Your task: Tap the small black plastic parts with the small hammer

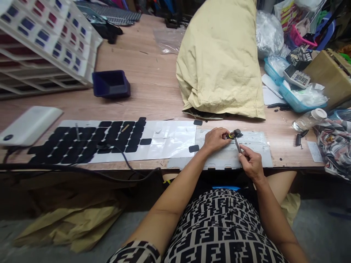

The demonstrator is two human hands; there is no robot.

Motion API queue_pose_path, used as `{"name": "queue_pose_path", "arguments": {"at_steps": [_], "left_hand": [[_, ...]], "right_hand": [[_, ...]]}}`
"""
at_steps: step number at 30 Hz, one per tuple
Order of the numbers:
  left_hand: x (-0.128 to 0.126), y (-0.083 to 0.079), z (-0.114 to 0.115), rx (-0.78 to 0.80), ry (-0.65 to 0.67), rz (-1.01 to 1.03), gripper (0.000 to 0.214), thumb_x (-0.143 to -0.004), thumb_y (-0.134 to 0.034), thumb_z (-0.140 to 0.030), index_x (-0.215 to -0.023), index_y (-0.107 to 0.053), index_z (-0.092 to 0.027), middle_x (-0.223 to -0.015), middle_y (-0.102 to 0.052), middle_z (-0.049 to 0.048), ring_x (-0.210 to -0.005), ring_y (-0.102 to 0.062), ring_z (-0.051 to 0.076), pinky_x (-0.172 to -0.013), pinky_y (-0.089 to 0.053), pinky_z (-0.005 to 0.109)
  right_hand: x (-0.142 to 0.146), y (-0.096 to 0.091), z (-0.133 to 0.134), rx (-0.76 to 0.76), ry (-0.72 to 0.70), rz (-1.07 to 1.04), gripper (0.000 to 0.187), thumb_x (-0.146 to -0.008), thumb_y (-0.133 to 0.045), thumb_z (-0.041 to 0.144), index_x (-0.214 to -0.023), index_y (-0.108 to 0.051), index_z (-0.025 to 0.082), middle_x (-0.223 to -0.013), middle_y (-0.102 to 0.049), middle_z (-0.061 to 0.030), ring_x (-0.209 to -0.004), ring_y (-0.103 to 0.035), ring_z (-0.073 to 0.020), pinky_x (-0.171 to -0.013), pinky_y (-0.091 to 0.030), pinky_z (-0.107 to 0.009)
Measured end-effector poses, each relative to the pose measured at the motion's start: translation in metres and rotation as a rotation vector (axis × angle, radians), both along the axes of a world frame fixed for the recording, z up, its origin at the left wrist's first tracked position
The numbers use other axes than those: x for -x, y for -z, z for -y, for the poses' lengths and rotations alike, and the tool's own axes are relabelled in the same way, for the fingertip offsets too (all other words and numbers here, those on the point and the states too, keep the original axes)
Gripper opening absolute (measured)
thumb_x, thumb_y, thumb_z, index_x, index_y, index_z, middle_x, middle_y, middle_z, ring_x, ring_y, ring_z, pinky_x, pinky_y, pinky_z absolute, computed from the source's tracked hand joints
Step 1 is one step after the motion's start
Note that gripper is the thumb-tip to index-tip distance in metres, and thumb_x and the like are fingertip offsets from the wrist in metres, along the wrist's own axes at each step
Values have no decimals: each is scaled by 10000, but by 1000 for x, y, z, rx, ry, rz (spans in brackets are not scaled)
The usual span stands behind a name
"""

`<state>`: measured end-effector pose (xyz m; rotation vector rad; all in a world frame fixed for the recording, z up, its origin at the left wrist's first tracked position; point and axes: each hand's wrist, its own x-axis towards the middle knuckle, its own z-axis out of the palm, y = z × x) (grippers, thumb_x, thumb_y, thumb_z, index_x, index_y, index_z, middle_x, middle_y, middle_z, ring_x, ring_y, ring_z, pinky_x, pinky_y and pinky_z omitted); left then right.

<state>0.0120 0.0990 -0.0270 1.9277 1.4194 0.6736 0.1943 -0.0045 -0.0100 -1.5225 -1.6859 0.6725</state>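
My right hand (251, 162) is closed round the metal handle of a small hammer (238, 144), whose dark head rests over the grey work board (257, 146). Close by on the left, my left hand (218, 140) pinches a small dark piece with a bit of yellow (229, 136), just beside the hammer head. Its exact kind is too small to make out. Both hands are above the board at the table's front edge. Left of it, rows of black rounded rectangular pieces (95, 140) lie on a white sheet (170, 142).
A large tan sack (222, 62) stands behind my hands. On the left are a dark blue bin (111, 84), a white plastic crate (90, 54) and a white device (31, 126). A clear bottle (308, 119) and blue baskets (290, 98) sit right. A black cable (82, 167) runs along the front edge.
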Motion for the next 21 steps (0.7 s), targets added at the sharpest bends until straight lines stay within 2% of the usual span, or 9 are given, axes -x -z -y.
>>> {"name": "queue_pose_path", "arguments": {"at_steps": [5, 9, 15, 17, 19, 21], "left_hand": [[1, -1, 0, 8, 5, 15, 145, -771, -710, -301, -905, -732, -251, -790, -663, -21, -856, -600, 192, -723, -416, 303], [2, -2, 1, 23, -2, 8, 144, -765, -715, -295, -901, -733, -251, -794, -668, -19, -866, -604, 196, -738, -432, 306], [1, 2, -1, 1, -1, 38, 132, -760, -703, -275, -885, -726, -238, -765, -648, -18, -855, -590, 192, -747, -435, 300], [3, 2, 1, -2, 16, 99, 143, -749, -711, -263, -886, -722, -222, -757, -629, -17, -830, -576, 181, -743, -432, 293], [9, -3, 10, 61, 75, 227, 191, -749, -731, -291, -920, -719, -207, -759, -606, -19, -772, -555, 158, -715, -430, 279], [17, -14, 27, 221, 193, 368, 265, -770, -745, -368, -970, -717, -197, -772, -598, -16, -715, -537, 137, -671, -427, 263]], "right_hand": [[-5, -1, 1, -41, 38, -70, 404, -879, -586, 266, -1243, -709, 144, -601, -589, 49, -534, -520, -117, -572, -449, -266], [-11, 5, 0, -10, 60, -74, 388, -856, -614, 267, -1211, -728, 159, -591, -604, 54, -526, -522, -118, -578, -455, -278], [-15, 20, 0, -78, 205, -362, 402, -857, -630, 302, -1228, -720, 178, -626, -644, 38, -599, -601, -153, -686, -509, -332], [-15, 21, 0, -106, 267, -460, 399, -843, -636, 310, -1207, -727, 175, -617, -642, 32, -598, -606, -157, -678, -503, -335], [-16, 20, 1, -116, 319, -535, 407, -823, -642, 319, -1190, -732, 167, -606, -640, 24, -586, -597, -157, -630, -481, -321], [-17, 19, 2, -125, 353, -586, 418, -807, -645, 332, -1177, -735, 161, -601, -641, 15, -576, -583, -156, -588, -456, -305]]}}
